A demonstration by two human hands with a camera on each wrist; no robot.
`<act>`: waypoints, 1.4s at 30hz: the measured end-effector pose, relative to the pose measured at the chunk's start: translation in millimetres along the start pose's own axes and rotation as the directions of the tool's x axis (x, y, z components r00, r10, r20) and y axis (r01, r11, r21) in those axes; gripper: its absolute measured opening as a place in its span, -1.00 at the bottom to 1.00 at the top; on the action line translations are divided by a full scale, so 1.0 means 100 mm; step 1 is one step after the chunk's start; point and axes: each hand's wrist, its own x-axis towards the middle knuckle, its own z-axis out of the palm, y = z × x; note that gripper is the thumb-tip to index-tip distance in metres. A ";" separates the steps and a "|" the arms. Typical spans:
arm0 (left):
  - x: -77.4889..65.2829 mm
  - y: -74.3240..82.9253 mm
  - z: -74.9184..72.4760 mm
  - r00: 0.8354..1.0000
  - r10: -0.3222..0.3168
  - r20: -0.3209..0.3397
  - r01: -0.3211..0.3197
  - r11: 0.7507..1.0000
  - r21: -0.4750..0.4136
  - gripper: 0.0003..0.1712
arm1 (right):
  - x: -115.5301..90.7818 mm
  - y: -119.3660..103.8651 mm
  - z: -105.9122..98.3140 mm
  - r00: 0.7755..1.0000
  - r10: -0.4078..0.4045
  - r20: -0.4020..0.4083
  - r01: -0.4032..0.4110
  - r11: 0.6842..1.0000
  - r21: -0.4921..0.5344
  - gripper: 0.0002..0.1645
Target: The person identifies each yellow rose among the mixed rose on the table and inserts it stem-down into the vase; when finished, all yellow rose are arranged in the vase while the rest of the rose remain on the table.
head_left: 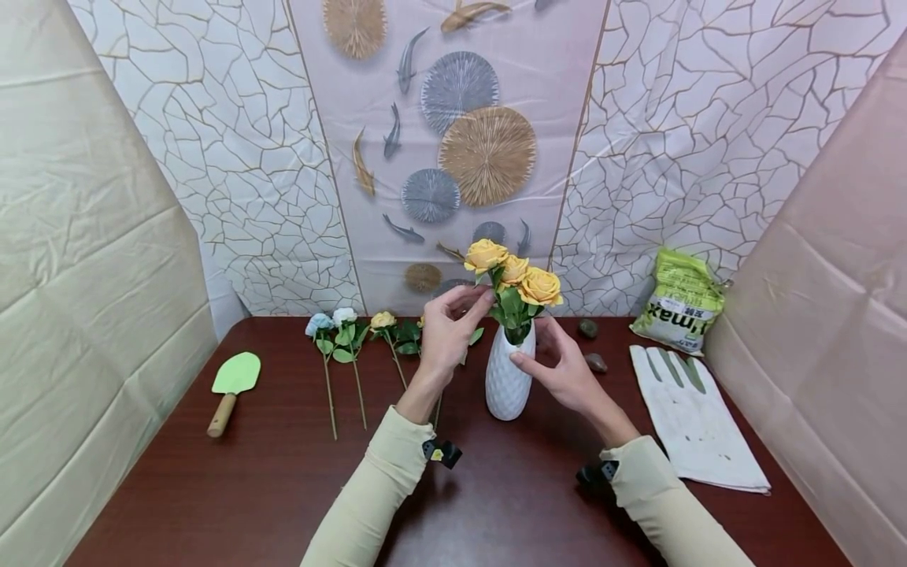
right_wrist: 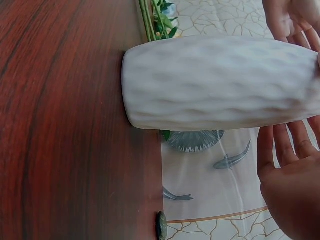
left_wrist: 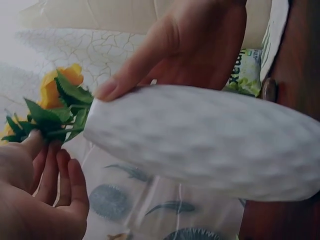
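Dark table [head_left: 248, 496] has the white vase [head_left: 506, 386] on it, long axis near vertical, yellow roses [head_left: 514, 270] sticking up out the top. Right hand [head_left: 564, 368] is nearer the vase, gripping its neck from the right, thumb in front; left hand [head_left: 448, 327] reaches up on the other side, thumb and fingertips seemingly pinching the roses' greenery [head_left: 510, 307].

- White vase [right_wrist: 215, 82], base toward nine o'clock on the wooden table [right_wrist: 75, 120]
- Right hand [right_wrist: 295, 182] at four, fingers behind the vase
- Left hand [right_wrist: 293, 21] at two
- Leafy stems [right_wrist: 147, 20] at twelve
- Dark stone [right_wrist: 161, 225] at six
- Printed backdrop [right_wrist: 215, 200] at five
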 end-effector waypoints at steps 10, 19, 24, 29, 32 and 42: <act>0.06 -0.05 -0.33 0.999 -0.045 -0.018 0.047 0.994 0.102 -0.74 | 0.00 0.02 0.01 1.000 -0.004 -0.005 0.004 1.000 0.012 -0.46; -0.08 -0.58 -1.02 0.972 -0.217 -0.093 0.233 0.826 0.513 -0.77 | 0.00 0.02 0.01 1.000 0.011 0.000 -0.011 1.000 0.001 -0.48; -0.16 -0.65 -1.27 0.913 -0.375 -0.159 0.386 0.670 0.635 -0.86 | 0.00 0.02 0.00 1.000 -0.001 -0.002 0.001 1.000 -0.006 -0.48; -0.17 -0.63 -1.42 0.828 -0.525 -0.198 0.508 0.551 0.662 -0.88 | 0.00 0.01 0.00 1.000 -0.013 -0.003 0.013 1.000 -0.001 -0.47; -0.16 -0.63 -1.48 0.812 -0.544 -0.213 0.529 0.530 0.663 -0.85 | 0.00 0.01 0.00 1.000 -0.019 -0.008 0.019 1.000 0.002 -0.48; -0.16 -0.69 -1.57 0.746 -0.631 -0.212 0.634 0.576 0.516 -0.83 | 0.00 0.02 0.00 1.000 -0.011 -0.003 0.011 1.000 0.007 -0.47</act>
